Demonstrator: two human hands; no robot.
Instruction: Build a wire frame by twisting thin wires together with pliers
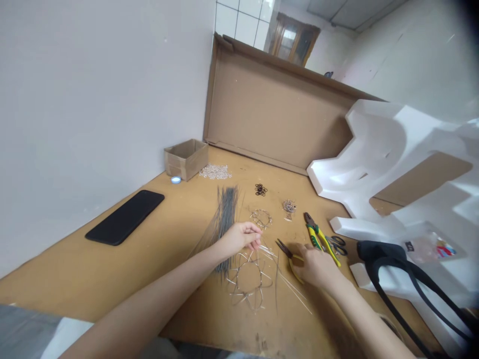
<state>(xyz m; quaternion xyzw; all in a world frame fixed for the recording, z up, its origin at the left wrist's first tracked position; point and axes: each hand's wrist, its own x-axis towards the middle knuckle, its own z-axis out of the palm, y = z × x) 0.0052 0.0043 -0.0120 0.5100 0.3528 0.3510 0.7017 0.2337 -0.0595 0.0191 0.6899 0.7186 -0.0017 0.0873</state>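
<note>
My left hand [243,236] is closed in a pinch just above a flower-shaped wire ring [249,276] with looped petals. What the fingertips hold, if anything, is too small to make out. On the right, my right hand [316,264] is curled around the handles of the needle-nose pliers [286,249], whose jaws point away from me over the table. A bundle of thin grey wires [226,214] lies beside and partly under my left wrist. Several short wire pieces [294,289] are spread between the hands. A smaller wire ring [261,218] lies beyond my left hand.
Green-and-yellow pliers [316,234] and scissors [339,245] lie right. Farther back are black rings [261,189], a metal cluster [289,206], clear beads [216,172] and a cardboard box [186,158]. A black phone [125,217] lies left; white foam [377,144] stands right.
</note>
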